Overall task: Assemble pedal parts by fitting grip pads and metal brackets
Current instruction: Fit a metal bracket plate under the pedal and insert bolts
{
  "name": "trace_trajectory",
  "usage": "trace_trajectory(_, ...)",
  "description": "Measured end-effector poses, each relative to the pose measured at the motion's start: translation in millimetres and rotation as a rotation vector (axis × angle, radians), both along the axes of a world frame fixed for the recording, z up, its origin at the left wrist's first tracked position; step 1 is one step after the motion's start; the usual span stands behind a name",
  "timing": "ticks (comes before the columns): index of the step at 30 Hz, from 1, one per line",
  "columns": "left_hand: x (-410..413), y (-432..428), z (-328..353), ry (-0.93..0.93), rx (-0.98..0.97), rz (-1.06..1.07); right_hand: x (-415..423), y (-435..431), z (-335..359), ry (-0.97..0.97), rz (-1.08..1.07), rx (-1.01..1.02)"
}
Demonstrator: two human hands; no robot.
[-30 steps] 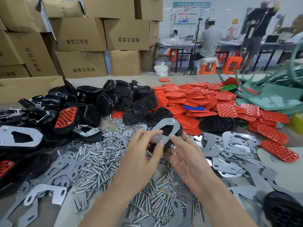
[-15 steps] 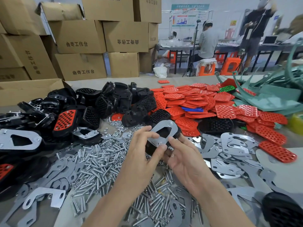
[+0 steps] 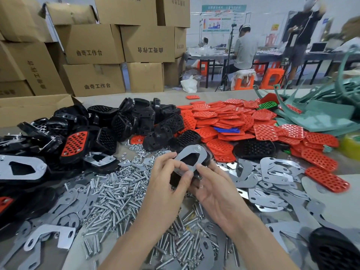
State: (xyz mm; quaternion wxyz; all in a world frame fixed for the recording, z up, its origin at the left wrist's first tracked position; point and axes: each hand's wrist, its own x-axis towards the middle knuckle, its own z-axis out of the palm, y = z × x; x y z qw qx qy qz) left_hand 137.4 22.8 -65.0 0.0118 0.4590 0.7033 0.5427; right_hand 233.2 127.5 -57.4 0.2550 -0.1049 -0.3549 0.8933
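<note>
Head view: left hand (image 3: pixel 167 185) and right hand (image 3: pixel 215 190) tight around pedal (image 3: pixel 191 155) over screw-littered table (image 3: pixel 337 209), boxes (image 3: pixel 93 45) behind.

Bright even indoor light, wide-angle edge distortion

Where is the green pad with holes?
In the head view, the green perforated plastic pad lies far back on the right, at the far edge of the red pad pile, beside the teal plastic scraps.

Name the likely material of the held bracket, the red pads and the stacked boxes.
Held bracket: probably stamped sheet steel, dull grey, thin and flat. Red pads: likely moulded plastic or rubber, uniform colour, regular holes. Stacked boxes: cardboard, brown, folded flaps.
</note>
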Motion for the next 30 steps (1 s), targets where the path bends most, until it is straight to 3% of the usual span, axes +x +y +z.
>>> trace_trajectory(10, 5.2, -0.8, 3.2, 0.086, -0.002, 0.006, -0.3, 0.6, -0.6, -0.009, -0.021, 0.005)
trace_trajectory(30, 9.7, -4.5, 7.0, 0.013, -0.051, -0.100, 3.2, -0.2, 1.9, -0.063, -0.011, 0.063)
